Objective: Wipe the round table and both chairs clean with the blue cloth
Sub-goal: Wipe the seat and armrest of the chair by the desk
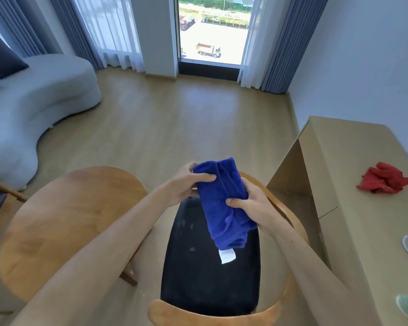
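Above chair seat [210,278] — blue cloth [224,203], two-handed

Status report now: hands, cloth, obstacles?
Both hands, left and right, grip blue cloth. Held above chair, table beside. Nothing blocking.

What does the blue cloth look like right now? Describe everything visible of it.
The deep blue terry cloth is folded into a long bunch, held in the air above the black chair seat. The left hand grips its top, the right hand its middle. A white label hangs from its lower end.
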`<action>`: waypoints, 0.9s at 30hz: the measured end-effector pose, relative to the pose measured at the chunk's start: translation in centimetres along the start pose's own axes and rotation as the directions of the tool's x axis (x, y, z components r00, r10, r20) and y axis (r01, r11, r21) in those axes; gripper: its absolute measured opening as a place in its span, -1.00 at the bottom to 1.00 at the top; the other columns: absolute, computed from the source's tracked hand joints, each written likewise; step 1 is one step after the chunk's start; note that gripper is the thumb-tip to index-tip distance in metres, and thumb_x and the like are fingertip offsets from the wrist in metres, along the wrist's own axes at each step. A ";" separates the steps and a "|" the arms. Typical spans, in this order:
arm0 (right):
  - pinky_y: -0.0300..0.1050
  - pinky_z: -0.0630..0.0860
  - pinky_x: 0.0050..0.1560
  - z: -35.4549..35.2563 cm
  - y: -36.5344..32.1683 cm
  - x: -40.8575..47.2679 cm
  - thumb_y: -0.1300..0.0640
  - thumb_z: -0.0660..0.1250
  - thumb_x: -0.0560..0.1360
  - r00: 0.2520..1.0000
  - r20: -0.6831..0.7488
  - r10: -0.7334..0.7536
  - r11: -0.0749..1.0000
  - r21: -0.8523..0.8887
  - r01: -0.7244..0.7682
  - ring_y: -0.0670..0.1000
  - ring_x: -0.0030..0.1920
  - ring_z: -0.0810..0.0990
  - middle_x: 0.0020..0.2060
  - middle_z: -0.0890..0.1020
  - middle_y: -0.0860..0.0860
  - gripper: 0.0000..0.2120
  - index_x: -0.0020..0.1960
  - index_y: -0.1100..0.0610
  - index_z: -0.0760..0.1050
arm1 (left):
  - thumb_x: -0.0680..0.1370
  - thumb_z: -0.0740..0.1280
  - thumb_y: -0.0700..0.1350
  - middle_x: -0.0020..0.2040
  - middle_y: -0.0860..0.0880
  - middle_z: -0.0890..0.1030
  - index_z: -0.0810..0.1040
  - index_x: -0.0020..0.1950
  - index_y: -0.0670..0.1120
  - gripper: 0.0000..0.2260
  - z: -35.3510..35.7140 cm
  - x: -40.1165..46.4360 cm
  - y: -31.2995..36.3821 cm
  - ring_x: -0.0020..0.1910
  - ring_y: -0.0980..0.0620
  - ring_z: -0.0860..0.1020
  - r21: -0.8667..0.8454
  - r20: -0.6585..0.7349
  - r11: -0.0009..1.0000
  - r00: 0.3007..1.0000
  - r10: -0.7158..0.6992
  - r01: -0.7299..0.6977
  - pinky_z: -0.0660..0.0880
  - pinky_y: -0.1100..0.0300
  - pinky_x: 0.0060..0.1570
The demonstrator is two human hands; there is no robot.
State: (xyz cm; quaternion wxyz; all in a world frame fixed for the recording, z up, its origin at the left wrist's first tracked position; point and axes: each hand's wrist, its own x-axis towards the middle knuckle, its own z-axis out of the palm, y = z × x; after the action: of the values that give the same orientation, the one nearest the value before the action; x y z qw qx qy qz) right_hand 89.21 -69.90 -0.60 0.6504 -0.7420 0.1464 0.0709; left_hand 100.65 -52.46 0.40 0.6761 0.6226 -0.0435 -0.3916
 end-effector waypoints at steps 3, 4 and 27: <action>-0.29 0.51 -0.10 0.5 3.1 0.1 0.24 0.40 0.45 0.999 0.036 0.038 0.985 -0.172 -0.031 -0.09 0.00 0.62 0.00 0.63 -0.14 -0.64 0.17 -0.08 0.46 | 0.36 0.52 -0.24 0.11 -0.13 0.63 0.48 0.16 -0.15 -0.58 -1.4 1.0 -3.3 0.07 -0.06 0.63 0.127 0.016 0.987 0.995 -0.100 0.098 0.61 0.07 -0.05; -0.28 0.49 -0.11 0.5 4.3 0.2 0.24 0.38 0.45 0.998 0.049 0.048 0.972 -0.231 -0.035 -0.09 -0.01 0.61 -0.02 0.63 -0.12 -0.67 0.14 -0.06 0.47 | 0.38 0.50 -0.27 0.11 -0.13 0.62 0.48 0.16 -0.14 -0.61 -1.7 1.4 -4.4 0.08 -0.06 0.62 0.164 0.022 0.978 0.991 -0.136 0.130 0.61 0.09 -0.07; -0.09 0.44 -0.20 6.7 26.4 18.9 0.15 0.29 0.44 0.814 0.379 0.441 0.652 -0.758 0.000 0.07 -0.03 0.54 -0.06 0.58 -0.04 -0.72 0.13 -0.02 0.43 | 0.53 0.26 -0.16 -0.06 -0.02 0.60 0.53 0.00 -0.03 -0.91 -13.3 10.7 -30.4 -0.09 0.01 0.59 0.449 -0.524 0.694 0.795 -0.305 0.562 0.59 0.12 -0.12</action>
State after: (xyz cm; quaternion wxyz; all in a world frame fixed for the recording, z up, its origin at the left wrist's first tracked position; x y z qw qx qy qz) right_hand 99.53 -68.56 -32.12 0.2999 -0.8622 0.0124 0.4082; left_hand 100.80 -45.49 -33.76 0.3292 0.8583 0.1330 -0.3705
